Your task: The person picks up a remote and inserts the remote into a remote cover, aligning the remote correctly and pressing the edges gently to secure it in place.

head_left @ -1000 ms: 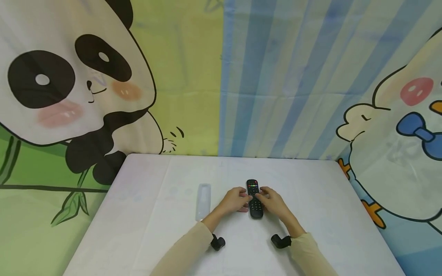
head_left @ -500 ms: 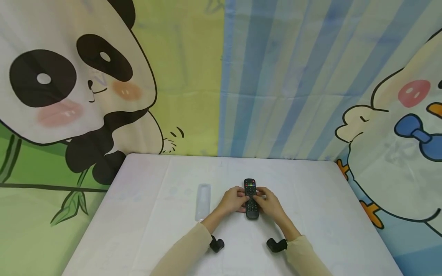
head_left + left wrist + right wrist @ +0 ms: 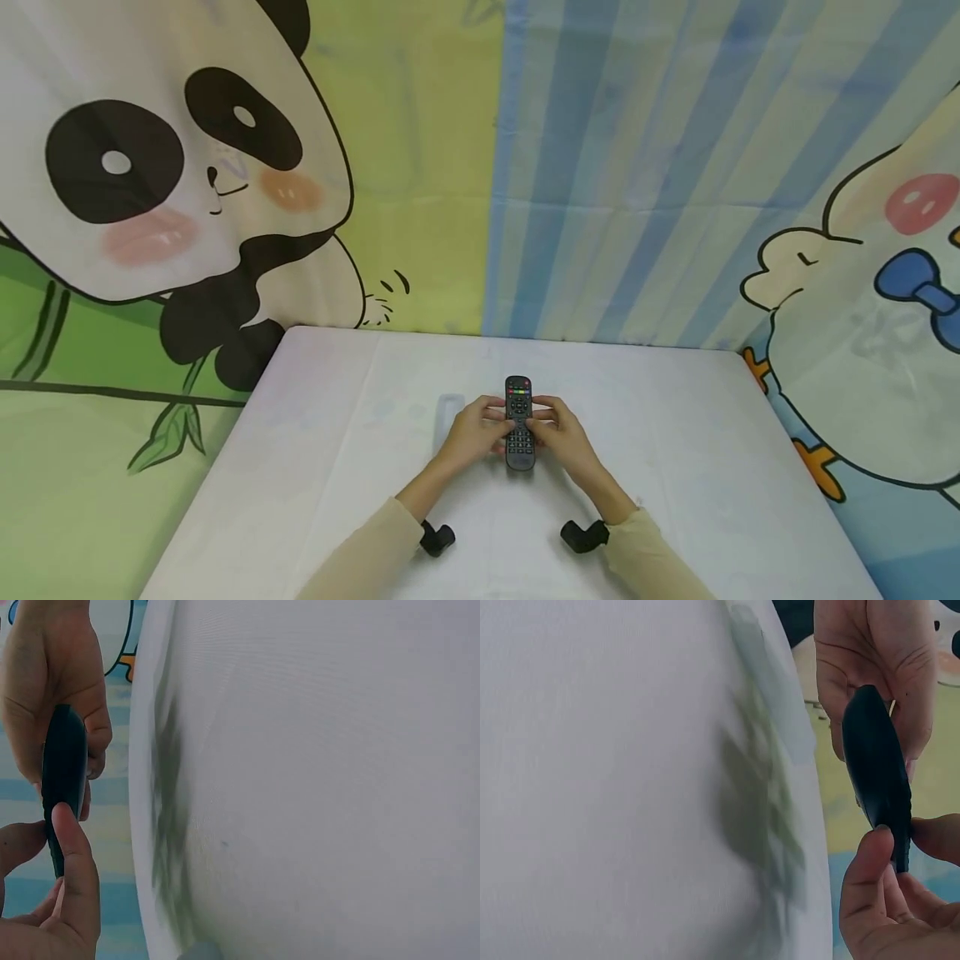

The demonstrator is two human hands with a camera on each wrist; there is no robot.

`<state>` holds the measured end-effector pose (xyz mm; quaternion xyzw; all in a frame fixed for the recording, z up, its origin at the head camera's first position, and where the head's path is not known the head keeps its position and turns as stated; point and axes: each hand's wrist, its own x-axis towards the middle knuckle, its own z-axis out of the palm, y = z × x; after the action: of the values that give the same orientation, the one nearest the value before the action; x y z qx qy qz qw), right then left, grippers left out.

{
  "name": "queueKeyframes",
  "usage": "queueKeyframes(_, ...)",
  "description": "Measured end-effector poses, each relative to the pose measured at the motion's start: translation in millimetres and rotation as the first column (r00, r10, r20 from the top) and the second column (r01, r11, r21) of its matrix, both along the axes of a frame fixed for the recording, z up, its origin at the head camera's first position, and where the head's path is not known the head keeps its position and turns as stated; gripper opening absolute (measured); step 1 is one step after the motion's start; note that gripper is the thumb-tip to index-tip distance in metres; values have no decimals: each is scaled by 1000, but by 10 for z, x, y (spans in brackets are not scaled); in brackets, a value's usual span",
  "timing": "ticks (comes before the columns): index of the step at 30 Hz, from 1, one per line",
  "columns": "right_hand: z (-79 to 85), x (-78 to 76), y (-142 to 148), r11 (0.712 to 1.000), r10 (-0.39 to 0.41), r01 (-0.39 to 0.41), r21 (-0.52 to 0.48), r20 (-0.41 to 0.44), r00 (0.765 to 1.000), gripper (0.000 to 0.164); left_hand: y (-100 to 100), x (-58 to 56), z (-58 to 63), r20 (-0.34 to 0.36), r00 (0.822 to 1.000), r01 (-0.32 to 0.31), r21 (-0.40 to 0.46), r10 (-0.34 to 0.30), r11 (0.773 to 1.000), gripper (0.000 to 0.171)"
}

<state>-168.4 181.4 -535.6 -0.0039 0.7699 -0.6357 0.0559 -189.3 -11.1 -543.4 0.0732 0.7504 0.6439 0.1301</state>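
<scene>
A black remote control (image 3: 519, 455) is held upright before me between both hands, its buttons facing the head camera. My left hand (image 3: 474, 432) pinches its left edge, thumb on the front and fingers behind. From the other side my right hand (image 3: 561, 435) grips it the same way. Both wrist views show the remote edge-on, raised off the table with shadows below. Left of the left hand lies a translucent, long narrow sleeve (image 3: 447, 408), partly hidden by that hand.
A white table (image 3: 360, 467) stretches under both arms. Behind it hangs a printed curtain (image 3: 600, 167) with a panda and a white bird figure. Small black devices sit on the left wrist (image 3: 437, 539) and right wrist (image 3: 585, 537).
Both hands have moved left with the remote, and it now stands closer to the translucent sleeve. The left hand now covers part of that sleeve. The head view has shifted slightly.
</scene>
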Motion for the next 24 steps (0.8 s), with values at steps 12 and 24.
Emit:
queueKeyframes(12,258,117,-267,991,99,-97,-89,20,995,48,-348,152,39,-38,999,1,56,2,998,48)
queueKeyframes(24,645,164,-279,990,127,-129,-63,-32,991,28,-325,230,279,-168,986,16,47,-8,999,44)
